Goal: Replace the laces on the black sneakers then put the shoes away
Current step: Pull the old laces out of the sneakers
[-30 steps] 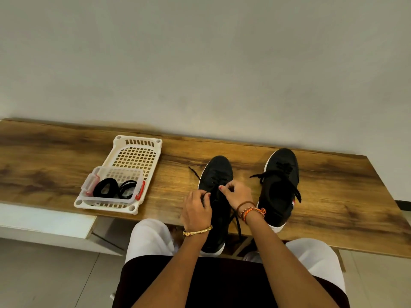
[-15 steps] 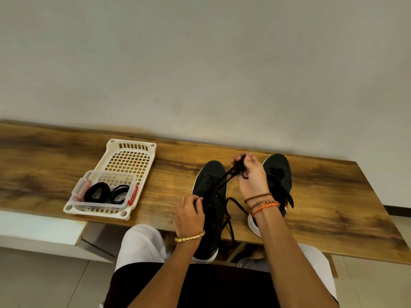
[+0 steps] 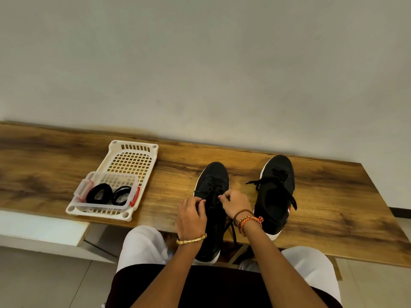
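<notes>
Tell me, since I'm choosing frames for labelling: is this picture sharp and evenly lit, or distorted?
Head view: light is soft and even, no glare; the bench edge bows from the wide lens; the hands and the lace on the near shoe are slightly soft; black lace on black shoe shows little detail.

place: home, likely | evidence: wooden bench (image 3: 66,165), plain wall (image 3: 200,63), tiled floor (image 3: 44,283)
</notes>
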